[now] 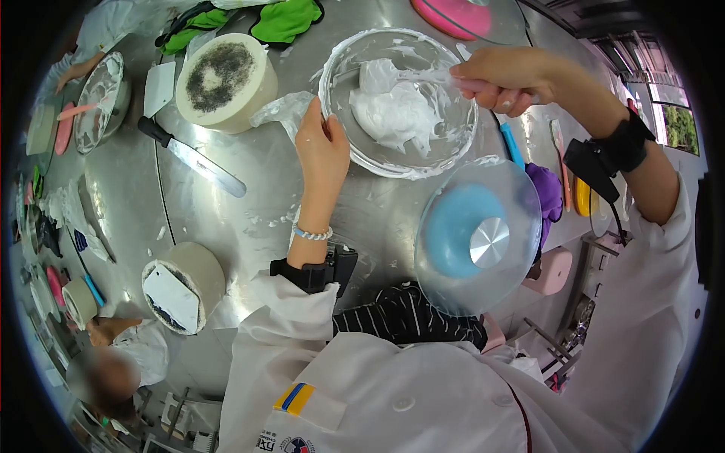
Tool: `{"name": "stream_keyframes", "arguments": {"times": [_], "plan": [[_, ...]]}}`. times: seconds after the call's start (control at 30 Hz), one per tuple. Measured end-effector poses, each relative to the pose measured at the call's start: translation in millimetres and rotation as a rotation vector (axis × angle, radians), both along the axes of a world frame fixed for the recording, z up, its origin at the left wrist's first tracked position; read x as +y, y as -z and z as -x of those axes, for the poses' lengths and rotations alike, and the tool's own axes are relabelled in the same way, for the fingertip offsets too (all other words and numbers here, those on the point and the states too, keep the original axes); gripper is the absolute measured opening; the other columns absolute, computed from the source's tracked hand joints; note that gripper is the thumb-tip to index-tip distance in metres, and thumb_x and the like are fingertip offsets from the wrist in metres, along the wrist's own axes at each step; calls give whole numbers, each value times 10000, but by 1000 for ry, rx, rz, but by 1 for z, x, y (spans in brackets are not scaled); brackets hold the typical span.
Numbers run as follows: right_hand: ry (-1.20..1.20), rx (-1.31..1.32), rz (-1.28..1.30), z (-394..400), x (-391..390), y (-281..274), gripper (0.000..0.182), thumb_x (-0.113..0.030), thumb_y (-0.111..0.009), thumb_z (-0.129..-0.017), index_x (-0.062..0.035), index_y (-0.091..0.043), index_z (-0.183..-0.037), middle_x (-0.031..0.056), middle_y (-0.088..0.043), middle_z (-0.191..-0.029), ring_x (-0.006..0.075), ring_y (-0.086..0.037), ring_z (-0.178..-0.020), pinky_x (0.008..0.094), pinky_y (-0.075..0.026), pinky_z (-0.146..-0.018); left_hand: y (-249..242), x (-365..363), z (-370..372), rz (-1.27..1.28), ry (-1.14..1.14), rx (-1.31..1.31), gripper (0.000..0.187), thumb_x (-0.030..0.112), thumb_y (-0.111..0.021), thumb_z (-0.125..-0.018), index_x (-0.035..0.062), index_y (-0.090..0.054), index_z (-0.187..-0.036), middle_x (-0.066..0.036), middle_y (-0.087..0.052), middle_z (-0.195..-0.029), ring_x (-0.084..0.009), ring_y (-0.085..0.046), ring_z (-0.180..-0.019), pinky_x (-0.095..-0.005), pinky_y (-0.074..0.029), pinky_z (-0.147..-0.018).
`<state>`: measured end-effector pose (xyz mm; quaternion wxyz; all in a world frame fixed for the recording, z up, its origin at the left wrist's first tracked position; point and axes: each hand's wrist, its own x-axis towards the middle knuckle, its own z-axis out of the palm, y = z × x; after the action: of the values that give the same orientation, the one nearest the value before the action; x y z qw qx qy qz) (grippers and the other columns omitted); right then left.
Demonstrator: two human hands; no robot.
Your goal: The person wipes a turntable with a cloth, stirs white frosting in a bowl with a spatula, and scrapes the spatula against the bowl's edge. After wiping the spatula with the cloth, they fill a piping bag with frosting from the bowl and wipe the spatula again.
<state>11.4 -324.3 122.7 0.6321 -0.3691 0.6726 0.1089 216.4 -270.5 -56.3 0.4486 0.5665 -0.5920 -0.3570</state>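
A clear mixing bowl (462,143) holds white whipped cream (396,113), with more smeared around its wall and rim. My right hand (506,79) is closed around the handle of a spatula (423,76); its cream-coated blade is over the mound. At the bowl's left rim, my left hand (322,147) is closed, with thumb and fingers on either side of the edge. Crumpled clear plastic (283,112) lies right beside those fingertips. Nearer to me, a glass cake turntable (521,260) with a blue base leans up near the table edge.
Left of the plastic are a round cream-coloured tub (264,87) and a palette knife (204,166) with black handle. Another tub (204,272) carries a white scraper (172,294). Green gloves (287,20) lie at the back, a purple cloth (545,200) at right. Other people work at left.
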Motion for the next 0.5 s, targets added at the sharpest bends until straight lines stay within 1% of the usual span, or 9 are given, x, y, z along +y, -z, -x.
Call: {"name": "stream_keyframes", "arguments": {"times": [0.07,0.13,0.23,0.27,0.33,0.4,0.43,0.47,0.5], "plan": [[-16,-2,0,-2,-2,-4,246,-246,-411,-845,-27,-428,-735,-55,-289,-506,2,-223,-373,145,-172,-287,2,0,1,29,-4,-15,292,-2,-484,-757,-122,-458,-1021,-109,-475,-586,-165,-450,-501,-282,-381,-489],[14,-105,-25,-4,-4,3,242,-242,-408,-842,-27,-429,-734,-58,-281,-505,-1,-210,-370,147,-170,-285,2,1,1,62,0,-33,292,-4,-481,-756,-123,-457,-1021,-102,-466,-576,-161,-441,-495,-277,-377,-484],[76,-60,-55,7,-5,12,259,-259,-419,-840,-26,-430,-728,-63,-268,-505,-1,-189,-358,147,-166,-283,1,1,0,15,26,16,276,-3,-479,-756,-120,-463,-1006,-92,-445,-564,-147,-417,-487,-271,-369,-480],[73,-58,-52,10,-3,4,259,-259,-419,-840,-26,-430,-728,-63,-268,-505,-1,-189,-358,147,-166,-283,2,2,0,9,-1,45,264,-1,-478,-756,-111,-469,-996,-87,-435,-558,-142,-409,-486,-269,-365,-478],[-34,40,110,18,6,-27,302,-308,-423,-837,-21,-452,-745,-55,-280,-498,12,-188,-344,167,-157,-287,3,1,0,14,-30,82,251,1,-476,-756,-102,-475,-986,-82,-425,-552,-137,-401,-484,-267,-361,-476],[-89,102,139,30,21,-46,323,-334,-422,-834,-23,-465,-755,-48,-290,-494,18,-195,-343,180,-158,-293,2,2,-2,-13,-5,94,253,3,-476,-755,-83,-484,-992,-70,-418,-547,-128,-400,-486,-264,-357,-471],[-142,161,159,36,31,-53,346,-360,-422,-831,-25,-479,-766,-41,-300,-490,23,-202,-341,194,-159,-300,3,2,-2,-7,-1,97,253,3,-476,-755,-83,-484,-992,-70,-418,-547,-128,-400,-486,-264,-357,-471],[-164,177,208,43,45,-45,364,-396,-416,-824,-46,-499,-770,-24,-323,-486,40,-224,-343,214,-161,-311,5,2,-2,-5,-10,109,264,2,-475,-753,-81,-484,-1003,-67,-415,-544,-127,-398,-485,-263,-356,-469],[-181,306,313,46,61,-29,365,-393,-430,-827,-43,-496,-750,-15,-346,-496,66,-293,-373,233,-240,-337,7,3,-1,-5,-18,122,275,1,-474,-751,-79,-484,-1014,-63,-412,-541,-127,-396,-483,-263,-354,-467]]}}
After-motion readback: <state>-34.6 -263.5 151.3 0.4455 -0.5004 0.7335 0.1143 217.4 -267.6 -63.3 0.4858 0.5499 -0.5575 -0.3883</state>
